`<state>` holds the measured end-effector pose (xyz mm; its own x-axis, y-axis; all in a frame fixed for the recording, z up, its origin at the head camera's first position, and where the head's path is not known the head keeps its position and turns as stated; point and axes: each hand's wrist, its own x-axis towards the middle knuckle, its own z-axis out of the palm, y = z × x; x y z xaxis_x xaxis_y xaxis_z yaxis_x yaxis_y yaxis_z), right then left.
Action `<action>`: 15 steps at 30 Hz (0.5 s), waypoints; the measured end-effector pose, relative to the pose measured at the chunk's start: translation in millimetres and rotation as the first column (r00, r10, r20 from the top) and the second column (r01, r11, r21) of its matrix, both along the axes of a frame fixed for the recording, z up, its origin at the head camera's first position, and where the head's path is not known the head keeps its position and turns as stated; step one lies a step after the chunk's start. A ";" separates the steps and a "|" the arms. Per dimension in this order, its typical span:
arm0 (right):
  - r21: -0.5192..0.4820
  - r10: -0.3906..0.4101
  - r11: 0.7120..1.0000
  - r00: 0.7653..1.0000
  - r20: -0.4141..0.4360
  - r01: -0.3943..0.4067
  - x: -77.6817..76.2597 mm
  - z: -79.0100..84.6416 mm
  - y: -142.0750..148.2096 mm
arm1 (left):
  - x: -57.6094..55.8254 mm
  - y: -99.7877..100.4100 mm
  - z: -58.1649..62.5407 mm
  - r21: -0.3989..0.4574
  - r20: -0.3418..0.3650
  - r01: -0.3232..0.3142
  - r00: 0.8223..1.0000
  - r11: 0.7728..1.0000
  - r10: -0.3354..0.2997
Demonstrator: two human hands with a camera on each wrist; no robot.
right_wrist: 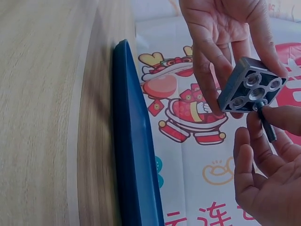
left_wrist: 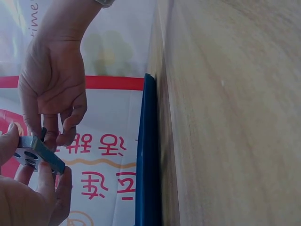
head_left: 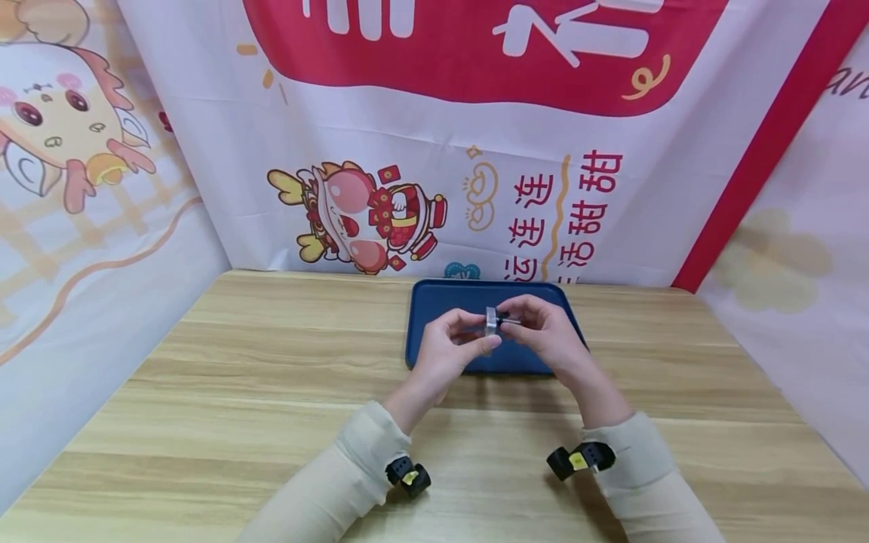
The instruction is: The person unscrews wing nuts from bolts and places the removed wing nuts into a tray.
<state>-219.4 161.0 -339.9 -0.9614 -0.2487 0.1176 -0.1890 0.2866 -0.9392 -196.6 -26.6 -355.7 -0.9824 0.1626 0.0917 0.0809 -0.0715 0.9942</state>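
Over the tray (head_left: pixel 434 303), my left hand (head_left: pixel 448 348) grips the block (right_wrist: pixel 248 88); my right hand (head_left: pixel 548 332) pinches the bolt (right_wrist: pixel 269 129), best kept square-on.

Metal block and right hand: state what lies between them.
A bolt, pinched by the right hand, one end at a corner of the metal block; the right wrist view shows it.

On the white backdrop (head_left: pixel 407 143) we read red characters (head_left: pixel 526 232), 运连连 and 活甜甜; the white characters (head_left: pixel 604 41) on its red panel (head_left: pixel 448 68) are cut off. On the pale side cloth (head_left: pixel 808 354) we make out dark letters (head_left: pixel 845 81), "an", and, in the left wrist view, "time".
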 end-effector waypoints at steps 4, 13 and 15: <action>0.035 0.007 0.999 0.998 -0.060 -0.005 0.3 -0.9 -0.3 | -0.5 0.2 -0.5 0.007 -0.006 0.001 1.000 1.000 -0.001; 0.091 0.007 0.996 0.990 -0.143 0.006 -1.0 -2.6 -0.2 | -0.9 0.7 -0.1 0.015 -0.010 0.000 1.000 1.000 0.000; 0.098 0.008 0.995 0.990 -0.144 0.006 -0.3 -1.4 1.6 | -0.6 0.8 0.2 0.013 -0.009 0.000 1.000 1.000 0.000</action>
<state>-219.7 162.5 -341.3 -0.9360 -0.2669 0.2296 -0.3205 0.3758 -0.8695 -197.3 -25.8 -355.5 -0.9815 0.1617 0.1027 0.0899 -0.0844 0.9924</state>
